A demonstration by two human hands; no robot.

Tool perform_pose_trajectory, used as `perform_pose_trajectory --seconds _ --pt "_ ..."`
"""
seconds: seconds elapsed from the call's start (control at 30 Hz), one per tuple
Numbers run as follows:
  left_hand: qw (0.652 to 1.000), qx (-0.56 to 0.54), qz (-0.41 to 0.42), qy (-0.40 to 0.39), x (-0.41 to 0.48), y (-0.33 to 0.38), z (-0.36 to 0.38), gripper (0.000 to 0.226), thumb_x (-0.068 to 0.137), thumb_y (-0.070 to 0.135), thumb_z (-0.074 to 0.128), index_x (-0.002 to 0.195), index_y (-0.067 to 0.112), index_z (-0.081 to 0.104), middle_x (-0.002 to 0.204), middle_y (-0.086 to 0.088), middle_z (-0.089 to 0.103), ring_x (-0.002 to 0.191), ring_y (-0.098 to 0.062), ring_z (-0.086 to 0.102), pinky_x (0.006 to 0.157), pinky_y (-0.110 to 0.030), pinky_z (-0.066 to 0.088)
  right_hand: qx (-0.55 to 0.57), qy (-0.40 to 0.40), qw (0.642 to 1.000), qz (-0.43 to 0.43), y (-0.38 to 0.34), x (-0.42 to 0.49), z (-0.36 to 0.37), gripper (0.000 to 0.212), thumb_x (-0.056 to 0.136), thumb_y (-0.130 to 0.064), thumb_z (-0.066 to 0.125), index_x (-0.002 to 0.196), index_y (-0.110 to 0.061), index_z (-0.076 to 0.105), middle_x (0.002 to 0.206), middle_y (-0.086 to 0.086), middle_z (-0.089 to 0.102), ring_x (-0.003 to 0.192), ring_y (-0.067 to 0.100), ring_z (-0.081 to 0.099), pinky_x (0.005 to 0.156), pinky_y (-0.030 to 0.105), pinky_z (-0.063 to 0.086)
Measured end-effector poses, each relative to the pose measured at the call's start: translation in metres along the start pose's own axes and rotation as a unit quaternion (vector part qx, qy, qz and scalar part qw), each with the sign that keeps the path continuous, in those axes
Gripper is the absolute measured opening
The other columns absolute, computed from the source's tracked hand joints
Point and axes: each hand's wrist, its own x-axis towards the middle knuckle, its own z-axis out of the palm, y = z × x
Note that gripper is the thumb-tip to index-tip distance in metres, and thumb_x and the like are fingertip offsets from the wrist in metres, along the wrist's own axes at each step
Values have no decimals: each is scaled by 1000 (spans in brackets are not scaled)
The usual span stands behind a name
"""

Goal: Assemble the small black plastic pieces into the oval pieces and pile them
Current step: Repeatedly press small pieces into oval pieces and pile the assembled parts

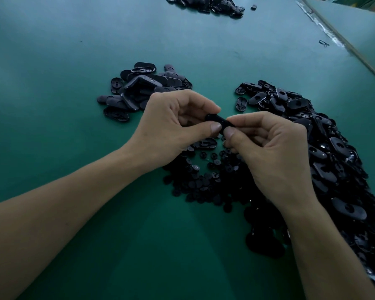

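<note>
Pinching one oval piece [218,120], left hand [171,126] and right hand [279,152] fingers [247,122] block the small pieces [204,167] beneath.

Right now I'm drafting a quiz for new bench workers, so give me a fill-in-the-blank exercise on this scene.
1. The left hand and right hand pinch exactly ____ oval piece between them.
2. The smaller pile of oval pieces lies beyond the ____ hand.
3. The largest heap of oval pieces runs along the person's ____ side.
Missing words: one, left, right.
</note>
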Motion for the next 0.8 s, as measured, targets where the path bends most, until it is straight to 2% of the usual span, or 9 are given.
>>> perform_pose_trajectory --seconds 0.23,0.47,0.8 --pt "999 36 17 3 -2 3 2 23 79 3 82 93 19 72 84 7 76 75 -6 72 72 -18 56 -12 10 1000 -8 1 -1 0 19 85 -12 78 89 -29 72 83 -11 76 76 9 73 72 21 58" --pt "996 74 38 26 -4 7 5 26 79 5 82 93 23 71 85 7 75 73 -6 72 72 -18 57 -32 31 999 -25 1 -1 3 20 84 -15 76 87 -33 70 80 -16 74 73 5 71 68 14 53" --pt "999 43 15 10 -3 5 2 26 78 2 83 92 21 72 83 7 75 73 -4 71 72 -18 56 -18 6 999 -33 1 1 -3 22 83 -15 80 88 -34 72 81 -12 75 73 9 73 70 20 58"
